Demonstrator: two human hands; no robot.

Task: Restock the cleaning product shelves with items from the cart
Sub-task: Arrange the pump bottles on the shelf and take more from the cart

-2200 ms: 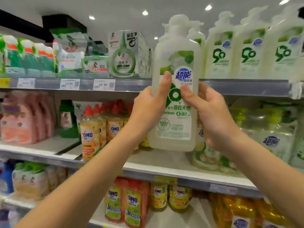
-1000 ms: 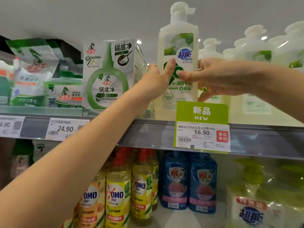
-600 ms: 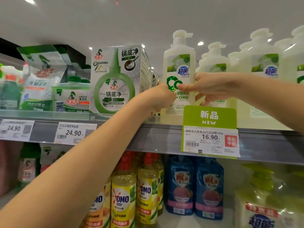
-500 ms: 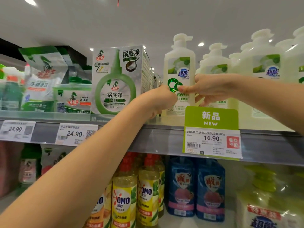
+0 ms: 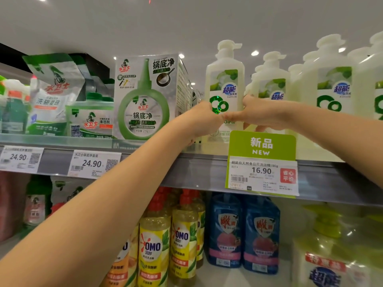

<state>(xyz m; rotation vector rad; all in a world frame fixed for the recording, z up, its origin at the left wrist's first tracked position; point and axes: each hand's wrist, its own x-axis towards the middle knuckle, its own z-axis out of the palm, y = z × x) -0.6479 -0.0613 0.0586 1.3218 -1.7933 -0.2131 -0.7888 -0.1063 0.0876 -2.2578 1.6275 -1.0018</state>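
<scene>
**Pump bottle held in 2 hands at the top shelf**

The pale plastic pump bottle with a green-and-white label was upright at the front of the grey metal top shelf. It stood between a grey-and-green cardboard box of pan cleaner on its left and a row of matching pump bottles on its right.

The left hand was closed round the bottle's left side at label height, its fingers out of sight behind it. The right hand gripped the right side, with the thumb laid across the front toward the left hand.

Whether the base sat fully on the shelf could not be determined. The left wrist and a green "NEW" price tag marked 16.90 partly hid it.

Beneath the shelf stood yellow OMO bottles with red caps and 2 blue containers with pink labels.
</scene>
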